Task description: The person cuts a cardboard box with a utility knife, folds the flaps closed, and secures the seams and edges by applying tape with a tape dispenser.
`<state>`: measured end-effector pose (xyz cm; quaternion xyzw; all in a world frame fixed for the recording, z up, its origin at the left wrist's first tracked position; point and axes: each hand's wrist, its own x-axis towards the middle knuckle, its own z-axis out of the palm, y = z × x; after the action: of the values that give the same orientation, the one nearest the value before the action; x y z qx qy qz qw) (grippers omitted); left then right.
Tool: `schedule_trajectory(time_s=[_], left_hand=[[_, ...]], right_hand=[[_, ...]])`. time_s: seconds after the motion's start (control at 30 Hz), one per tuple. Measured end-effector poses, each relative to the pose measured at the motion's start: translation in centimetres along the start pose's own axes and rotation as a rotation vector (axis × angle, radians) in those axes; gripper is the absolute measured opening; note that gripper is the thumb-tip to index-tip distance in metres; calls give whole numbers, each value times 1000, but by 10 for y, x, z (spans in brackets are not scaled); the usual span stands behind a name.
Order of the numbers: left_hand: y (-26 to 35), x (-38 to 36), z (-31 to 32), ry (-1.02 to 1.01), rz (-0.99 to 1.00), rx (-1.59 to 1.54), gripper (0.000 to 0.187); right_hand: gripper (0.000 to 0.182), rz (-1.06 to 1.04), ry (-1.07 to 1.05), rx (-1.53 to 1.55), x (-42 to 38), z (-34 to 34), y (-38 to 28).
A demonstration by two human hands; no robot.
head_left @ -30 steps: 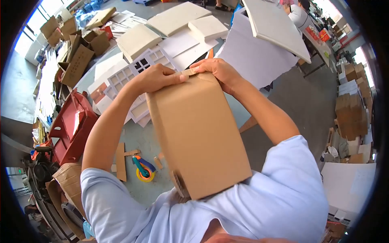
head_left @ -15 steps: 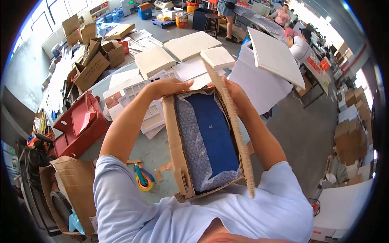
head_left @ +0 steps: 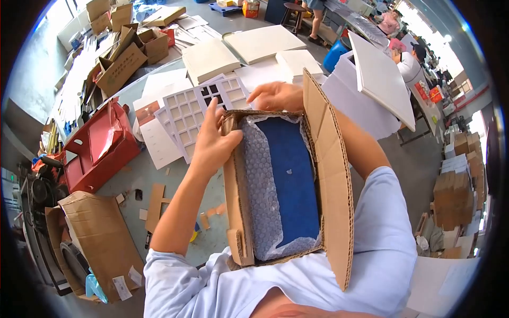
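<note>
I am viewing the left hand (head_left: 212,146) spreading open, its thumb resting over the left wall of a brown corrugated cardboard box (head_left: 235,185) lying before the torso. The right hand (head_left: 281,98) is hovering beyond the far rim, fingers parted and loosely bent. Clear bubble wrap (head_left: 260,185) is bordering a flat, dark-blue rectangular item (head_left: 291,191) inside.

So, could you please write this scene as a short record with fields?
Container: brown rectangular cardboard box, lid raised on right side
Contents: flat dark blue rectangular item, clear bubble wrap along its left and near sides
Left hand: thumb and index finger spread, at the box's far left corner
Right hand: fingers curved beyond the far edge, nothing visibly held
Surroundings: red rectangular open box at left; white grid panel beyond left hand
</note>
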<state>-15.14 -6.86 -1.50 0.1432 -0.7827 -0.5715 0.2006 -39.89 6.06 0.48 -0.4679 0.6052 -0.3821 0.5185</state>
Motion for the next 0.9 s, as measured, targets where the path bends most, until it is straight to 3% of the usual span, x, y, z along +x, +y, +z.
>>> schedule_trajectory(time_s=[0.07, 0.1, 0.17, 0.37, 0.4, 0.5, 0.57, 0.6, 0.63, 0.67, 0.73, 0.87, 0.9], left_hand=[[-11, -5, -5, 48, -109, -557, 78], [-6, -12, -14, 22, -168, -625, 70], [-5, -15, -14, 44, -176, -664, 67], [-12, 2, -21, 55, -259, -717, 48], [-35, 21, -28, 18, -233, -743, 59], [-22, 65, -30, -106, -265, -472, 67], [-19, 86, -18, -466, -389, -299, 69], [-9, 93, -14, -477, -395, -300, 69], [7, 99, -12, -660, -327, 20, 69], [13, 102, -10, -833, -255, 341, 70], [5, 102, -5, -792, -288, 294, 67], [-1, 99, 4, -693, -175, 433, 64], [-2, 97, 5, -630, -115, 492, 62]], right_hand=[[55, 2, -134, -72, 9, 10, -3], [57, 26, -198, -133, 8, 12, -8], [64, 72, -309, -154, 6, 13, -12], [83, 56, -298, -415, 10, 17, -11], [85, 51, -271, -492, 10, 16, -5], [79, 133, -328, -406, 9, 21, -21], [75, 161, -336, -418, 7, 22, -30], [72, 191, -354, -433, 6, 22, -30], [63, 41, -307, -424, 10, 22, -19], [63, 47, -310, -412, 11, 18, -11], [57, 115, -321, -376, 14, 17, -6], [52, 156, -326, -398, 17, 14, 0], [50, 28, -340, -378, 13, 17, -8]])
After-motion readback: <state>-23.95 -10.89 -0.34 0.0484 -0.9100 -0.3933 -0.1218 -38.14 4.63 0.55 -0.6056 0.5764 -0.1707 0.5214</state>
